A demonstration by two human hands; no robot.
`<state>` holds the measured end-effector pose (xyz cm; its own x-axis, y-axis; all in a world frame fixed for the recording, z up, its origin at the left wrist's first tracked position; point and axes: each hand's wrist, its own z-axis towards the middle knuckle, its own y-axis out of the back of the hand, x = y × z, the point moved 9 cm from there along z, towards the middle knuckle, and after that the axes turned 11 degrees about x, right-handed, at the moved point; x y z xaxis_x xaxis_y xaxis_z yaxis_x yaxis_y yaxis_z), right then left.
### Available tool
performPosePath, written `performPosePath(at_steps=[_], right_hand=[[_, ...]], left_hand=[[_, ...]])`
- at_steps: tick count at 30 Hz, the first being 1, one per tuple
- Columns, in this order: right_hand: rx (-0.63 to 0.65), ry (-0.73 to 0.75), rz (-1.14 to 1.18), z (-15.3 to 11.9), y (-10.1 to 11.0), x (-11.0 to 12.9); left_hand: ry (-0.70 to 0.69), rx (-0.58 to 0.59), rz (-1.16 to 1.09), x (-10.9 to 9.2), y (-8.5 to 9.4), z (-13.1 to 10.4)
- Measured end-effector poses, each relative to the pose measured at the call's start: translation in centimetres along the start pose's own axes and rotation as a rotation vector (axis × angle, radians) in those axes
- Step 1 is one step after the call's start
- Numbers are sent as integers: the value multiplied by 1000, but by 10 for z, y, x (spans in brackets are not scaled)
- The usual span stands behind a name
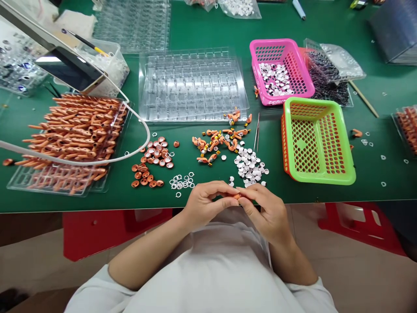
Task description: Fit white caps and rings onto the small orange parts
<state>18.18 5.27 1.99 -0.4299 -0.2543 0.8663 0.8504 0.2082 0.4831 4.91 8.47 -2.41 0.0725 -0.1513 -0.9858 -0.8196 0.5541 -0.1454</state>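
Between the fingertips of my left hand (210,200) and my right hand (265,211) is a small orange-brown plastic part (237,196), mostly hidden. Both hands are closed in a pinch on it at the table's front edge. Just beyond them lies a pile of small white discs (250,165). Orange hooked pieces with yellow bits (218,141) are heaped further back. Left of my hands are clear rings (181,181) and copper-coloured round caps (146,174), some with white insides. Metal tweezers (257,132) rest behind the discs.
A green basket (350,171) and a pink basket (308,89) holding white discs stand to the right. Clear blister trays (195,87) lie at the back. On the left, orange tubular parts (78,128) fill a tray, under a phone (70,69) on a white curved holder (148,139).
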Motion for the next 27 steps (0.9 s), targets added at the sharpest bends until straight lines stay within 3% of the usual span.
performPosePath(at_steps=[5, 13, 22, 27], right_hand=[[14, 51, 9, 3, -5, 4], [144, 41, 109, 3, -11, -3], [78, 120, 109, 1, -8, 3], [71, 200, 48, -3, -10, 10]], left_hand=[[69, -30, -31, 7, 1, -3], [39, -25, -48, 5, 1, -7], [177, -24, -288, 17, -2, -8], [141, -41, -304, 17, -1, -11]])
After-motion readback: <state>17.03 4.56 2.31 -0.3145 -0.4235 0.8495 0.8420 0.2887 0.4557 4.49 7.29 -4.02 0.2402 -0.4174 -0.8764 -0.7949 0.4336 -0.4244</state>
